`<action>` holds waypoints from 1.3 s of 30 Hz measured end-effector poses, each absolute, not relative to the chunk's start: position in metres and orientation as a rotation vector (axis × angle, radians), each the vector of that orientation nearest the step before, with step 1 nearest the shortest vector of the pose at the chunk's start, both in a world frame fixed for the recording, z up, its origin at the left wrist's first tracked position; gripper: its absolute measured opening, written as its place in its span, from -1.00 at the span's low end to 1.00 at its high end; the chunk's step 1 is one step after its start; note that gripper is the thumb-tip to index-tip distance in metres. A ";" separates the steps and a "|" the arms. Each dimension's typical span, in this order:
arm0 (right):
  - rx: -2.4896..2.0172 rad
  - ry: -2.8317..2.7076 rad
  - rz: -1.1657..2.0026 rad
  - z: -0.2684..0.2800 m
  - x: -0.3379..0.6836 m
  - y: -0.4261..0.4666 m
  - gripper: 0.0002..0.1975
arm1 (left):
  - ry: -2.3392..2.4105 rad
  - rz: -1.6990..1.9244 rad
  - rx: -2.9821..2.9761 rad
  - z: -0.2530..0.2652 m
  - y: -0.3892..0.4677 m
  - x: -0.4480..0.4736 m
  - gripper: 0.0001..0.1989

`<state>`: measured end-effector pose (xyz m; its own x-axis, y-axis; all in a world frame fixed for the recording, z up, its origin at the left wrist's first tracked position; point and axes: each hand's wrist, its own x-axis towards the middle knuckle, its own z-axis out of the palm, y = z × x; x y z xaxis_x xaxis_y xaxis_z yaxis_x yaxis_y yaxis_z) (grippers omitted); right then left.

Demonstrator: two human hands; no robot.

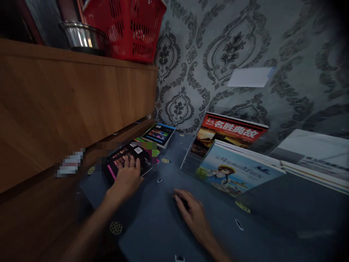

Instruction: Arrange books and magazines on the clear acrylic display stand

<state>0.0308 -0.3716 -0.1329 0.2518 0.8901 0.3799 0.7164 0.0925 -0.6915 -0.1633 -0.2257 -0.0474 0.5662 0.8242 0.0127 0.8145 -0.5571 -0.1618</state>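
Note:
My left hand [128, 178] lies on a dark book [139, 156] with pink lettering and a white barcode label, its fingers spread over the cover. Partly pixelated, that book rests at the left of the blue-grey table [163, 225]. Behind it lies another black book [159, 134] with a blue edge and colourful pictures. Nearer the middle, my right hand [192, 213] is just at the table surface, fingers loosely bent with a gap by the thumb and nothing visible in them. To its right, a light-blue picture book [231, 169] stands leaning in a clear rack.
A red-covered book [229, 131] stands behind the picture book, and more books [313, 149] fill the rack's right side. On the wooden cabinet [81, 94] at left sit a metal bowl [84, 36] and a red basket [128, 32]. Patterned wallpaper [188, 76] covers the back wall.

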 end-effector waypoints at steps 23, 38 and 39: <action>-1.716 -2.176 0.142 -0.108 0.064 -0.459 -0.53 | -0.359 -0.240 -3.028 -0.118 -0.352 -0.150 -0.52; -1.995 -1.815 0.204 -0.142 0.029 -0.369 -0.33 | -0.801 -0.138 -3.103 -0.121 -0.300 -0.157 -0.19; -2.049 -1.785 0.166 -0.145 0.035 -0.374 -0.32 | -0.871 -0.125 -3.083 -0.122 -0.298 -0.160 -0.17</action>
<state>0.0351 -0.3741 -0.1450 0.1701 0.9690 0.1789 0.9195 -0.0909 -0.3824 -0.1598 -0.2978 -0.1219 0.8496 0.5244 0.0573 0.5194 -0.8505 0.0829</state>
